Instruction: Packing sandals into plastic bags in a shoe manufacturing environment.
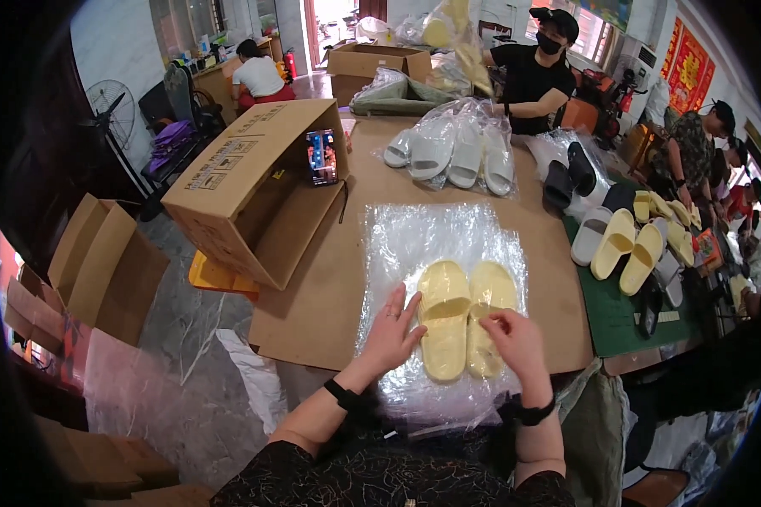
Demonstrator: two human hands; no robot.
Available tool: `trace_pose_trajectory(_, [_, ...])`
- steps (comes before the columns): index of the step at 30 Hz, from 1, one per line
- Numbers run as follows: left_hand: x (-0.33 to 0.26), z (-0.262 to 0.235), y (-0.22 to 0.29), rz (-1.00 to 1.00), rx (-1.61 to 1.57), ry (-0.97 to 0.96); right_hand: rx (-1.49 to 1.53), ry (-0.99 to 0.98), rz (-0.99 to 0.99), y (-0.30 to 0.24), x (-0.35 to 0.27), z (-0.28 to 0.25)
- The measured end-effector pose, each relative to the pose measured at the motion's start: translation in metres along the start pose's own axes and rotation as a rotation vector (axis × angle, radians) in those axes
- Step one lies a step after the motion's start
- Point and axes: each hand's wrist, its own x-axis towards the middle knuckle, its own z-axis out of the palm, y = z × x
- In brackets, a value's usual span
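A pair of pale yellow slippers lies side by side in front of me, toes pointing away. The left slipper (pixel 444 338) and the right slipper (pixel 492 287) rest among clear plastic bags (pixel 397 232) spread flat on the table. Glossy film seems to cover part of the right one; whether both are inside a bag I cannot tell. My left hand (pixel 391 331) has its fingers spread, with the fingertips at the left slipper's outer edge. Over the heel half of the right slipper, my right hand (pixel 516 340) is closed in a pinch, and what it grips is hidden.
An open cardboard box (pixel 237 186) lies on its side at the left, with a lit phone (pixel 321 157) at its opening. Bagged grey slippers (pixel 461 152) sit farther back. Loose yellow slippers (pixel 613 243) crowd a green mat (pixel 596 304) at right. A co-worker (pixel 537 80) stands across the table.
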Motion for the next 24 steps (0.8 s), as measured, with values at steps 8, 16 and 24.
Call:
trace_pose_trajectory(8, [0.001,0.001,0.001,0.016,0.055,0.004,-0.368,0.115,-0.111,0.01,0.025,0.063])
trace_pose_trajectory(16, [-0.002,0.0,0.0,0.043,0.084,0.001,-0.271,0.091,-0.018,0.019,0.036,0.081])
trace_pose_trajectory(24, [-0.002,0.001,-0.003,0.01,0.068,0.005,-0.101,0.191,0.075,0.034,0.004,0.066])
